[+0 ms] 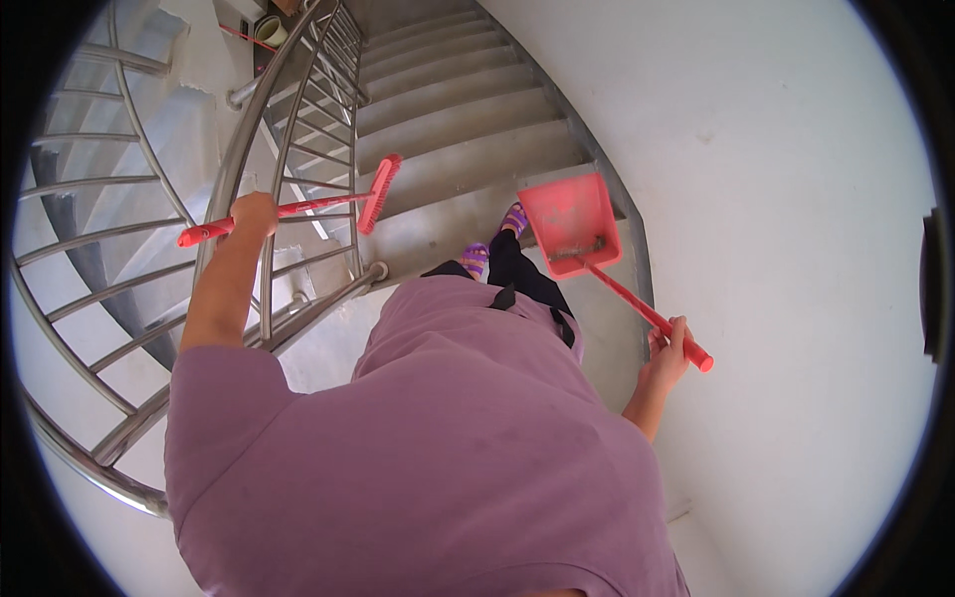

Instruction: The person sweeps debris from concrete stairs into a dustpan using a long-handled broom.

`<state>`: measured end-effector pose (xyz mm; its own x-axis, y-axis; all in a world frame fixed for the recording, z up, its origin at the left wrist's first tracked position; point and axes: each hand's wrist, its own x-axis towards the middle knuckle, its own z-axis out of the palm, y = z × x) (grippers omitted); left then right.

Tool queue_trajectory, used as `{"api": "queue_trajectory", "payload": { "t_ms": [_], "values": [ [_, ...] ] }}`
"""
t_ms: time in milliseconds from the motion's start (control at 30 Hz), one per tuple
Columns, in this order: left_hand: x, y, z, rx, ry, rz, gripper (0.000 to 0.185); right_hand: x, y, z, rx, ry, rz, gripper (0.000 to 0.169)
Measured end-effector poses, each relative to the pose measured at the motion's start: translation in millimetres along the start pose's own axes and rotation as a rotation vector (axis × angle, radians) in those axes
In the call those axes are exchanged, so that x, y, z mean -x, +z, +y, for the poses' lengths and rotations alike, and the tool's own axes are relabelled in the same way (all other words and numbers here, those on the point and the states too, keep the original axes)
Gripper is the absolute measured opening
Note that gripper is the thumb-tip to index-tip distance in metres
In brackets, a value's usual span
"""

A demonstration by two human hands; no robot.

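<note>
My left hand [255,213] is closed around the red handle of a broom [380,195], beside the metal stair railing. The broom's head, with its red bristles, hangs over the steps just right of the balusters. On the other side, my right hand [669,349] grips the red handle of a long-handled dustpan [571,216] close to its end. Grey dust and a small dark clump of debris lie in the pan near the handle joint. The pan is by my feet, near the wall; whether it touches the step cannot be told.
Concrete stairs [462,119] run away ahead of my purple sandals [475,260]. A curved stainless steel handrail [250,127] follows the left side, a white wall [746,186] the right. Beyond the railing, at the upper left, stands a pale bucket [271,31].
</note>
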<state>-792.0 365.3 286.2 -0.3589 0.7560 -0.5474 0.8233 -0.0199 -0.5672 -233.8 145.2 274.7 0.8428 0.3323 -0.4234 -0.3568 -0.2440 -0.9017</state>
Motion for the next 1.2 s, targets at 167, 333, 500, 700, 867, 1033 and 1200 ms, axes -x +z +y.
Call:
{"api": "queue_trajectory", "payload": {
  "t_ms": [167,333,500,700,867,1033,1200],
  "values": [
    [-6.1,3.9,10.9,0.097,0.015,0.091,0.022,-23.9,-1.9,24.8,-0.027,0.014,-0.002,0.022],
    [-37.3,30.6,46.8,0.495,0.016,0.005,0.029,-52.6,2.5,52.0,-0.028,0.013,-0.049,0.026],
    [-90.3,40.6,162.5,0.959,0.053,-0.197,0.037,-88.3,9.5,80.2,-0.023,0.002,-0.067,0.025],
    [-108.7,-6.6,306.2,0.954,0.308,-0.242,0.029,-90.4,-13.7,85.4,-0.039,-0.003,0.034,0.018],
    [-136.1,-81.4,398.5,0.737,0.471,-0.219,0.024,-98.2,-4.5,93.0,0.016,-0.043,0.085,0.021],
    [-154.5,-99.9,460.2,0.460,0.599,-0.086,0.022,-94.0,11.4,92.2,0.043,-0.044,0.122,0.020],
    [-180.1,-68.6,414.2,0.599,0.504,-0.068,0.027,-88.7,29.7,85.8,-0.021,-0.016,0.201,0.022]
  ]
}}
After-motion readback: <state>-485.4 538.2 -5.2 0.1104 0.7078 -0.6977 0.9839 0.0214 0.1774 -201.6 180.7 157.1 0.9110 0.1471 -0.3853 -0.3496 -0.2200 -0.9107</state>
